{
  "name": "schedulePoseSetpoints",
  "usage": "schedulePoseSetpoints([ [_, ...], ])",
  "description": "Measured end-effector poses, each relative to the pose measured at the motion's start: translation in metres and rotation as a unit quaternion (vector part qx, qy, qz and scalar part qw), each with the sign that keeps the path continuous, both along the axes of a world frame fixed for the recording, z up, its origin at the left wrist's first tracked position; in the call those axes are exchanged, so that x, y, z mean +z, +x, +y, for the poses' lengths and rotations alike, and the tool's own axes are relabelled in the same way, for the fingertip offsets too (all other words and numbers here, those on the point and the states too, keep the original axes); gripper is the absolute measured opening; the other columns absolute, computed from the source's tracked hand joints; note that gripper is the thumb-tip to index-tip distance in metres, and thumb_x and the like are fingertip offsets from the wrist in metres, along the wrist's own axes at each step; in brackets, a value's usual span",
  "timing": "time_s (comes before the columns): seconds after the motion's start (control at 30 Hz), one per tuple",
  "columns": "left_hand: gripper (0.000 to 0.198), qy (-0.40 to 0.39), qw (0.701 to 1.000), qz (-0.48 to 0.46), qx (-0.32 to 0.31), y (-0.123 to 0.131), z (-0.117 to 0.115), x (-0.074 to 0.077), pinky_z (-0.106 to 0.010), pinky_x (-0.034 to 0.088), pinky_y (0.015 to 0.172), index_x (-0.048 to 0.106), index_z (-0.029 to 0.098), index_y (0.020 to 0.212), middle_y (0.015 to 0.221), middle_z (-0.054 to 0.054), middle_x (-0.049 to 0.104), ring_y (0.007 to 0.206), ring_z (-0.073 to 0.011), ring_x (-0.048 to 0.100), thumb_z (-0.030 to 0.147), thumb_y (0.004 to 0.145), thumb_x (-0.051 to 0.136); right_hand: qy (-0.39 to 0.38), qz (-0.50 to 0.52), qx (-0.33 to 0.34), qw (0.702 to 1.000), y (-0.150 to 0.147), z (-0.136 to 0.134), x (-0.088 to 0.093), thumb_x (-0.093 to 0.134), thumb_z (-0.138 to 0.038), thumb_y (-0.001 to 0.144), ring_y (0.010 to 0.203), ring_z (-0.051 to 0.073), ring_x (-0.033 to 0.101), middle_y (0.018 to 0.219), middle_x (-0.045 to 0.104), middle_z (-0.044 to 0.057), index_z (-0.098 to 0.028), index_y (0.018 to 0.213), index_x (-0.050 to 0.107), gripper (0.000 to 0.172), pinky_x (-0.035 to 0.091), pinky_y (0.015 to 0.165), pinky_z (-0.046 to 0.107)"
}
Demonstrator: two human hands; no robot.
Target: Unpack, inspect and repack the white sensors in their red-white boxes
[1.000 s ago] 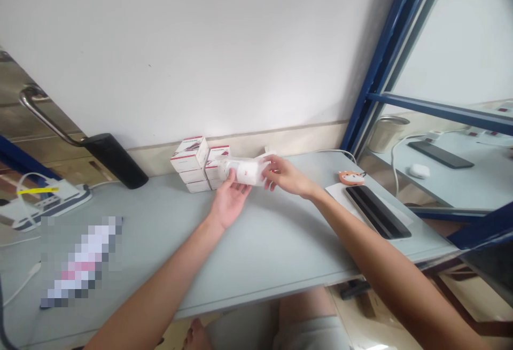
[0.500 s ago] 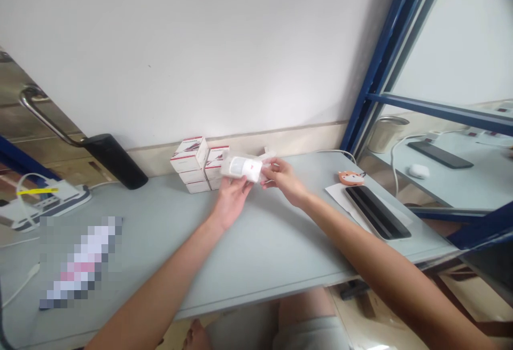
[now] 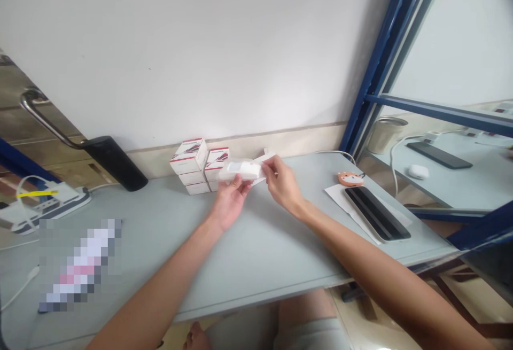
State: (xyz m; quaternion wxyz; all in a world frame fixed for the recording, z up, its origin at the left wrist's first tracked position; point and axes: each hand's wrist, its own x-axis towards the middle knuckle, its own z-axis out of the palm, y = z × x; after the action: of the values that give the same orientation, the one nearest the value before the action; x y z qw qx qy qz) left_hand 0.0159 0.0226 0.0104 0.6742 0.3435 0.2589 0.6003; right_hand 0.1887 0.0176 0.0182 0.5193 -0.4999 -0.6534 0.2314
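A white motion sensor (image 3: pixel 245 169) in a clear plastic bag is held above the table, in front of small boxes. My left hand (image 3: pixel 231 196) grips it from below, thumb on its near side and fingers underneath. My right hand (image 3: pixel 284 183) is closed in a pinch at the right end of the plastic bag; the fingertips partly hide what they hold. Just left of the sensor stand stacked white-and-red boxes (image 3: pixel 188 164), and a second stack (image 3: pixel 217 158) is partly covered by the bag. White card or paper (image 3: pixel 266 154) shows behind the right fingers.
A black phone (image 3: pixel 377 213) lies on white paper at the right, with an orange animal-shaped case (image 3: pixel 351 179) behind it. To the left are a black cylinder (image 3: pixel 116 162), a power strip (image 3: pixel 52 211) and a pixelated item (image 3: pixel 80 267). A mirror (image 3: pixel 444 179) borders the right side.
The sensor has tilted so its front faces more upward. My right hand has turned, its fingers now closer together at the bag's end. My left hand keeps its hold.
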Motion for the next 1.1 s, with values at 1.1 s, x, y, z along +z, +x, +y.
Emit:
schedulePoseSetpoints([
  [1.1,0.048,0.004,0.999,0.012,-0.033,0.007,-0.011,0.009,-0.042,0.056,0.100,0.063,0.024,0.118,0.118,-0.006,0.075,0.106,-0.0217,0.073,0.047,0.083,0.087,0.262,-0.306,-0.039,0.914,-0.007,-0.003,-0.025,0.046,-0.008,0.102,0.086,0.020,0.061,0.093,0.070,0.005,-0.022,0.097,0.064,0.023,0.039,0.074,0.030],
])
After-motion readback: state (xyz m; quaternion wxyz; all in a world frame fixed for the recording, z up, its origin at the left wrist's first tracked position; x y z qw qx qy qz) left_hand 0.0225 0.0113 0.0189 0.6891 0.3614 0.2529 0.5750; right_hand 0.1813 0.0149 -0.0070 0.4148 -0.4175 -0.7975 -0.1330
